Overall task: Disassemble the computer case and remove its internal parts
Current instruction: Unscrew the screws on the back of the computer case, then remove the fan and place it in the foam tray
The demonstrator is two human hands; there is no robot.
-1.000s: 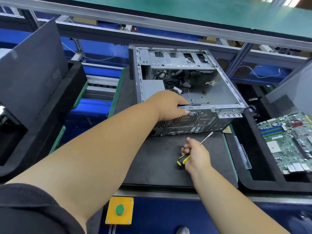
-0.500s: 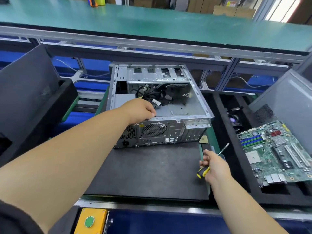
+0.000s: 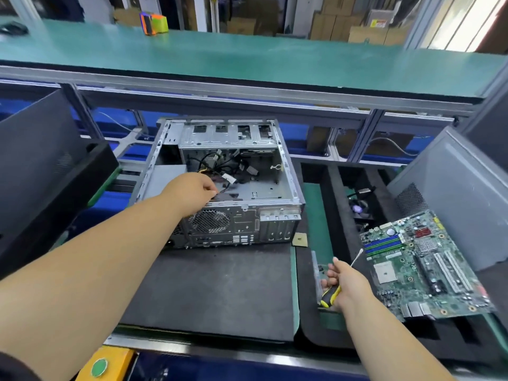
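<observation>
Since half a second ago my right hand has swung out right of the mat, fingers wrapped round the yellow-and-black screwdriver, shaft pointing at the removed motherboard. My left hand has slid off the rear rim into the computer case, fingertips curled at the loose cables; whether they actually pinch one I cannot tell. The case lies open on the black mat. I'd grip connectors, not wires, and pull straight, steadying the chassis.
</observation>
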